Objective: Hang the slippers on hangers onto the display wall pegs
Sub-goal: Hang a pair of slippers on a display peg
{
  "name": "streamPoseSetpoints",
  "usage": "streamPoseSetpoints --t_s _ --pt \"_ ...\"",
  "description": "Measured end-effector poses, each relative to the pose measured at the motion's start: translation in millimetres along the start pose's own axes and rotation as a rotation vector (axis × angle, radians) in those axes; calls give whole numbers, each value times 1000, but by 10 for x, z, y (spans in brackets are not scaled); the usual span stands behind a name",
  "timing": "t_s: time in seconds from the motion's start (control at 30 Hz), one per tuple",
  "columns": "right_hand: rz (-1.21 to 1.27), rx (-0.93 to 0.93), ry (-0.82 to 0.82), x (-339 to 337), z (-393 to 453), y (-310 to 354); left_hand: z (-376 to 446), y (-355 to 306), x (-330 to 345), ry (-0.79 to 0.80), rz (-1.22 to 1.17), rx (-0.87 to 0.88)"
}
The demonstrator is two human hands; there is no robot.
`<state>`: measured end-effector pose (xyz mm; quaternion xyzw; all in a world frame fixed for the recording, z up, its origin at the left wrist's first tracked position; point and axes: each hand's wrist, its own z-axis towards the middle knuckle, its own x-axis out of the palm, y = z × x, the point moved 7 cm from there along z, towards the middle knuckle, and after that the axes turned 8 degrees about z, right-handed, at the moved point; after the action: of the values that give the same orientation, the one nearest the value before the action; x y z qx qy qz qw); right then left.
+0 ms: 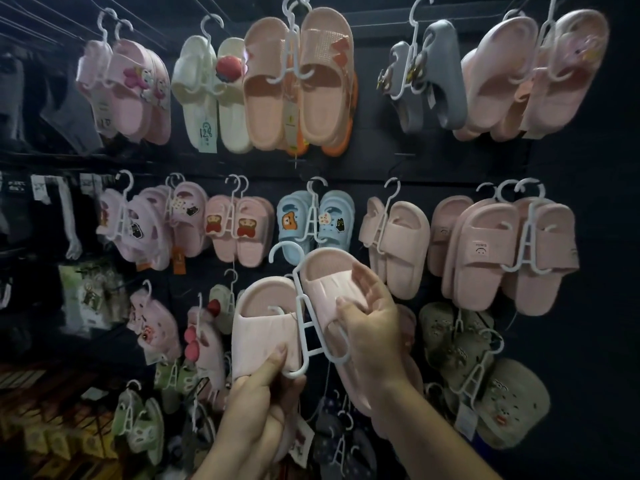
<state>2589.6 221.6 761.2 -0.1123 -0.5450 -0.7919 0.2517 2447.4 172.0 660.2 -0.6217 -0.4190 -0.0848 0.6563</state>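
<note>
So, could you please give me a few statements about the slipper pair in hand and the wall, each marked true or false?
1. Both hands hold the pale pink pair on its white hanger. True.
2. That hanger's hook already sits on a peg. False: it is free in front of the wall.
3. The blue pair hangs directly above the held pair. True.
4. The right hand is empty. False: it grips one slipper.
5. The left hand holds the other slipper from below. True.
</note>
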Motion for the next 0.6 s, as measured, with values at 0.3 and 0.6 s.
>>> streamPoseSetpoints --t_s 0.3,0.6 --pt "12 34 -19 -171 -119 -153 150 1 -19 -10 -21 -13" --pt "-839 -48 58 -523 -234 -52 170 91 95 103 96 28"
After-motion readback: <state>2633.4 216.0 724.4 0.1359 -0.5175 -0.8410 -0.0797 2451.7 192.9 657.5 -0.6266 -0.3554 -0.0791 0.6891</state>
